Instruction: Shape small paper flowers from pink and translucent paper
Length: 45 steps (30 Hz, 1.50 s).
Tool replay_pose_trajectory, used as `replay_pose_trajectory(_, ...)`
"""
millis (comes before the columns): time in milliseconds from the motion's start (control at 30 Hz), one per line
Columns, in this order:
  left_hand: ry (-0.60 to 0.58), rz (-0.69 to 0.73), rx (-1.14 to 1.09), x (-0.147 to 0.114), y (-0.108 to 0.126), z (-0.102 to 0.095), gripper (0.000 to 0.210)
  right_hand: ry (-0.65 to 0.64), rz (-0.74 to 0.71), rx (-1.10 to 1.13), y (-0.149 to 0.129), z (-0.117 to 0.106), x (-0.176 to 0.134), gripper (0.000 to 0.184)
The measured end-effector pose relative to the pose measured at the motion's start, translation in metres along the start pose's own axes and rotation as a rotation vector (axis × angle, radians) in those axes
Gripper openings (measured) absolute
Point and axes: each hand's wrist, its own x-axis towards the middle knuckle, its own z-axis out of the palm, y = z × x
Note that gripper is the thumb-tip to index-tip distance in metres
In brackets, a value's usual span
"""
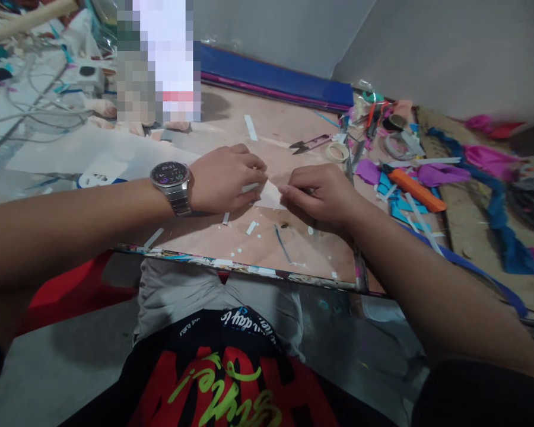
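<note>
A small piece of white paper (270, 197) lies on the wooden board between my two hands. My left hand (226, 178), with a metal-band watch (169, 178) on the wrist, comes from the left with curled fingers. Its thumb and fingertips close on the paper's left part. From the right, my right hand (323, 191) pinches thumb and finger together at the paper's right edge; its other fingers fold under, partly hidden. Beyond my right hand lie thread snips (310, 144) and a roll of pale tape (337, 152).
Loose white strips (251, 228) dot the wooden board (314, 255). An orange utility knife (417, 190), clear tape roll (396, 145) and purple scraps fill the right side. At the back runs a blue folded strip (276, 74). Cables and a white sheet (129, 151) lie left.
</note>
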Motion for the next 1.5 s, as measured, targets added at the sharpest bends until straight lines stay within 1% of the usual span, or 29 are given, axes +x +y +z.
replay_pose_trajectory(67,-0.003,-0.007,-0.010,0.000,0.000,0.000,0.035,0.017,0.021,-0.011,0.000,0.000,0.000,0.048)
replay_pose_trajectory(167,-0.003,-0.022,-0.029,-0.001,0.000,0.001,0.036,0.035,0.019,-0.009,-0.001,0.001,0.001,0.041)
replay_pose_trajectory(233,-0.003,-0.037,-0.034,-0.001,0.000,0.002,0.038,0.025,0.016,0.002,-0.001,0.001,0.002,0.039)
replay_pose_trajectory(400,-0.002,-0.064,-0.022,-0.001,-0.002,0.005,0.043,-0.043,0.027,0.023,-0.003,-0.001,0.001,0.051)
replay_pose_trajectory(500,-0.001,-0.069,-0.019,-0.001,-0.002,0.005,0.044,-0.040,0.033,0.034,-0.003,-0.001,0.000,0.052)
replay_pose_trajectory(600,-0.008,-0.075,-0.027,-0.001,-0.001,0.004,0.045,0.034,0.071,0.020,-0.002,0.001,0.001,0.045)
replay_pose_trajectory(667,-0.017,-0.087,-0.028,-0.001,-0.001,0.003,0.047,0.077,0.084,0.020,0.002,0.003,0.001,0.031)
replay_pose_trajectory(733,-0.022,-0.097,-0.027,-0.001,0.000,0.002,0.050,0.076,0.083,0.028,0.006,0.006,0.001,0.018)
replay_pose_trajectory(833,0.005,-0.097,-0.045,-0.001,-0.001,0.002,0.051,0.045,0.084,0.041,0.011,0.009,0.001,0.021)
replay_pose_trajectory(967,0.048,-0.076,-0.092,0.001,-0.003,0.003,0.047,0.042,0.073,0.057,0.011,0.009,0.001,0.024)
replay_pose_trajectory(1067,0.069,-0.075,-0.097,0.002,-0.002,0.003,0.039,0.042,0.049,0.050,0.009,0.009,0.001,0.023)
replay_pose_trajectory(1167,0.115,-0.107,-0.108,0.003,0.000,0.001,0.032,0.045,0.039,0.054,0.007,0.008,0.001,0.023)
replay_pose_trajectory(1333,0.161,-0.116,-0.126,0.004,0.000,0.002,0.036,0.050,0.021,0.068,0.007,0.008,0.001,0.024)
replay_pose_trajectory(1400,0.161,-0.111,-0.080,0.005,-0.002,0.004,0.034,0.053,0.008,0.074,0.006,0.008,0.001,0.022)
replay_pose_trajectory(1500,0.143,-0.131,-0.032,0.006,-0.006,0.006,0.030,0.043,-0.032,0.098,0.005,0.008,0.003,0.013)
